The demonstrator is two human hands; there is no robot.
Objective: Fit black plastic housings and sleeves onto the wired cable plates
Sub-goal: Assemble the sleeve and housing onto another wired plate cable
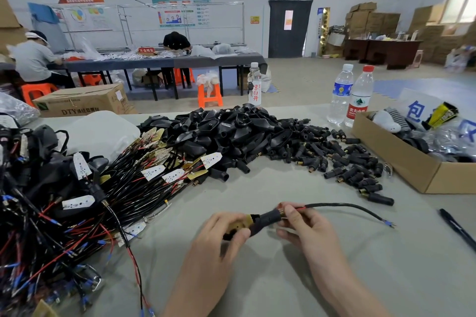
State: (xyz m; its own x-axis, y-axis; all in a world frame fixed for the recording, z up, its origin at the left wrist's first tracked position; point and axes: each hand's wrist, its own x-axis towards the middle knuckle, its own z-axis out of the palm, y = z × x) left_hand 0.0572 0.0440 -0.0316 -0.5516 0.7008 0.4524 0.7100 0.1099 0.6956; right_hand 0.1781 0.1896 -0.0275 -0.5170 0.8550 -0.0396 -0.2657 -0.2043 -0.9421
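Note:
My left hand (226,231) grips a gold-coloured cable plate (240,222) with a black housing (265,220) partly over it, low in the middle of the table. My right hand (301,221) pinches the black sleeve end with its brass ring (280,210), where the black cable (342,205) runs out to the right, ending in red and blue wire tips. A heap of black housings (219,131) lies behind. Loose black sleeves (342,162) spread to its right. Wired plates in a bundle (144,175) lie at the left.
An open cardboard box (412,165) with parts stands at the right. Three water bottles (341,95) stand at the table's far edge. A black pen (458,229) lies at the right edge. Finished cable assemblies (38,213) pile at the left. People work at a far table.

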